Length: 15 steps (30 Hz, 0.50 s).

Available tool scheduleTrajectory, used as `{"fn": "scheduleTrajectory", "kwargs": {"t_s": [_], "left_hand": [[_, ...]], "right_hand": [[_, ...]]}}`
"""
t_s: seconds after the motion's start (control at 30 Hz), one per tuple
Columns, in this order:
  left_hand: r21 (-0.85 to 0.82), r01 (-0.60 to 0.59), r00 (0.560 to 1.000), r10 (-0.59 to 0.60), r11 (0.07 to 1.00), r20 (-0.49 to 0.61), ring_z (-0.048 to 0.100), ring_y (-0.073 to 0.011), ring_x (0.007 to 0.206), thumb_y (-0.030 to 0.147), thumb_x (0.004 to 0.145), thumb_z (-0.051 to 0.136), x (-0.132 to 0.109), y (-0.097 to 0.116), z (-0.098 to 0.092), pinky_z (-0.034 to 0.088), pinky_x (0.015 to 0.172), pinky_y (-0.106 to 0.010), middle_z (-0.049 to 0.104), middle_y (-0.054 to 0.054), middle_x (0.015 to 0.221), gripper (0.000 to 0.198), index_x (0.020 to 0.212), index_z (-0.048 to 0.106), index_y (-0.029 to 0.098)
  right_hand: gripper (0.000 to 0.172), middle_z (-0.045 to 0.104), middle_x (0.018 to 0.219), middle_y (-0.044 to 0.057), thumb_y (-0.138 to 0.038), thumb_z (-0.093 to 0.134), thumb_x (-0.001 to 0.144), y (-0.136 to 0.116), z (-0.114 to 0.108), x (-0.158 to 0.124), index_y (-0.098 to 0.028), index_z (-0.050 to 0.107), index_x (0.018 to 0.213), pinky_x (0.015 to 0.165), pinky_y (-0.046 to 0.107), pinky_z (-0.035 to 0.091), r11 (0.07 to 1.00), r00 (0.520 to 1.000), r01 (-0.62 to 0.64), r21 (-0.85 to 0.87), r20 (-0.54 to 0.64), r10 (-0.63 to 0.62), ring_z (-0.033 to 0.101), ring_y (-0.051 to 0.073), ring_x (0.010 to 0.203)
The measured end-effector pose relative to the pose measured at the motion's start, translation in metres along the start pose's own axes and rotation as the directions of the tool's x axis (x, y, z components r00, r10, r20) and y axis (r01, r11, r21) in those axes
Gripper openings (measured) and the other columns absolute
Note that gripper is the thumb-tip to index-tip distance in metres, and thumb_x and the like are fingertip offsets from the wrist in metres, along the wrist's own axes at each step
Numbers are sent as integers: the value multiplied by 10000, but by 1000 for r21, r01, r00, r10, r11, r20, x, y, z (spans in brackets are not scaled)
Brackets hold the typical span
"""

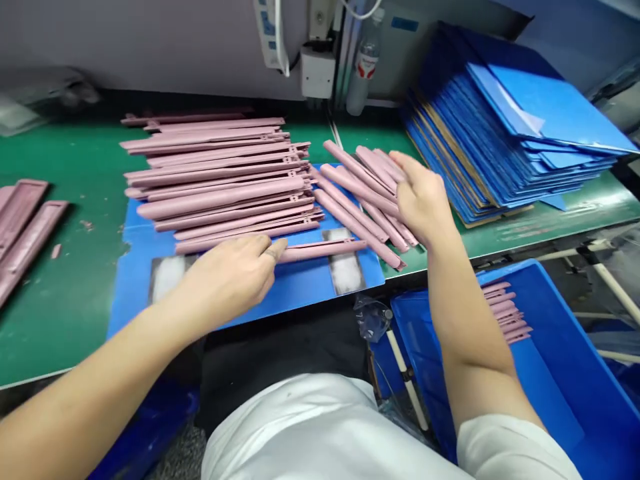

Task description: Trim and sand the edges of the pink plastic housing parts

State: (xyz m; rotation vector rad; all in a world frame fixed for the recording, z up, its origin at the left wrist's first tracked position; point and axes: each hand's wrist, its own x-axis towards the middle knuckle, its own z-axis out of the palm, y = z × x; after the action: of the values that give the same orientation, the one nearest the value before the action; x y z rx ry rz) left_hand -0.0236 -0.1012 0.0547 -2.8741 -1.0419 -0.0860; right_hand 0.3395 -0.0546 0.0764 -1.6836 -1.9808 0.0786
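While the left hand (225, 283) lies on the blue mat (300, 290) with its fingers lightly curved, its fingertips touch a single pink moulded bar (323, 251) at the near edge of the pile, though a firm grip cannot be made out. The right hand (423, 197) is partly open, its fingers spread over a loose, slanted bunch of pink bars (357, 207) at the mat's right end, and whether it holds one cannot be told. To the left of that bunch, a neat row of pink bars (215, 190) lies side by side across the mat, their slotted ends pointing right. The mat sits on a green table (65, 320), with two wider pink channel pieces (23, 233) at the table's left end. At the far right rises a fanned stack of blue folders (520, 133) with brown edges showing between them. Near the right arm stands a blue plastic crate (565, 400), holding a small bundle of pink bars (506, 310) against its far wall. A plastic bottle (367, 73) stands beyond the table.
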Motion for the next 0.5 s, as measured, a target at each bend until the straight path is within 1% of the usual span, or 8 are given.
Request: {"fn": "scheduleTrajectory", "kwargs": {"t_s": [0.03, 0.1, 0.13, 0.2, 0.3, 0.37, 0.43, 0.5], "left_hand": [[-23, 33, 999, -33, 999, 1, 708, -345, 1037, 171, 1029, 441, -14, 2, 8, 552, 886, -469, 736, -186, 1133, 479, 1458, 620, 51], [-85, 96, 995, -95, 992, 19, 699, -352, 1094, 168, 1041, 444, -36, 6, 24, 555, 926, -483, 734, -197, 1204, 477, 1474, 614, 59], [-113, 135, 991, -133, 984, 27, 693, -357, 1115, 200, 1055, 457, -45, 6, 30, 556, 934, -494, 729, -199, 1231, 466, 1473, 618, 72], [-139, 223, 975, -220, 965, 36, 685, -371, 1112, 285, 1070, 486, -60, 4, 40, 559, 937, -524, 726, -202, 1218, 438, 1420, 659, 86], [-174, 308, 951, -308, 935, 27, 694, -364, 1049, 377, 1075, 511, -84, -4, 43, 564, 927, -523, 737, -189, 1139, 406, 1280, 730, 104], [-283, 347, 932, -362, 894, -1, 721, -322, 1020, 438, 1080, 526, -99, -3, 42, 573, 899, -455, 765, -149, 1129, 401, 1252, 742, 147], [-457, 384, 889, -454, 802, -50, 750, -267, 996, 506, 1064, 574, -110, 3, 40, 578, 866, -374, 793, -99, 1132, 407, 1265, 738, 192], [-620, 375, 835, -542, 689, -97, 762, -225, 962, 539, 1025, 648, -117, 15, 36, 580, 849, -320, 807, -68, 1112, 410, 1242, 741, 204]], "right_hand": [[647, 572, 1646, 33, -138, 347, 995, -22, 4, -19, -232, 517, 1612, 1322, 518, 390, 995, 994, 100, 10, 36, -101, 514, 255, 1546], [632, 595, 1625, 54, -127, 378, 991, -61, 21, -60, -233, 549, 1591, 1311, 492, 411, 975, 968, 218, 34, 118, -220, 525, 240, 1539], [620, 590, 1627, 87, -119, 388, 994, -75, 32, -78, -207, 558, 1584, 1306, 518, 413, 968, 952, 253, 5, 180, -249, 521, 260, 1543], [614, 580, 1627, 128, -100, 401, 991, -92, 53, -107, -181, 569, 1576, 1294, 563, 415, 961, 938, 270, -65, 244, -247, 517, 292, 1546], [675, 543, 1652, 123, -82, 406, 982, -94, 76, -124, -229, 506, 1634, 1310, 594, 376, 959, 952, 246, -137, 219, -213, 493, 289, 1563], [722, 540, 1652, 125, -85, 422, 969, -89, 83, -125, -256, 455, 1670, 1321, 624, 343, 962, 964, 223, -156, 179, -195, 481, 292, 1569], [747, 558, 1634, 146, -93, 435, 956, -86, 87, -123, -251, 429, 1686, 1308, 676, 334, 967, 980, 171, -188, 132, -148, 484, 322, 1564], [763, 573, 1618, 165, -101, 442, 947, -91, 90, -122, -238, 410, 1697, 1288, 719, 336, 971, 992, 112, -211, 86, -96, 494, 352, 1553]]}}
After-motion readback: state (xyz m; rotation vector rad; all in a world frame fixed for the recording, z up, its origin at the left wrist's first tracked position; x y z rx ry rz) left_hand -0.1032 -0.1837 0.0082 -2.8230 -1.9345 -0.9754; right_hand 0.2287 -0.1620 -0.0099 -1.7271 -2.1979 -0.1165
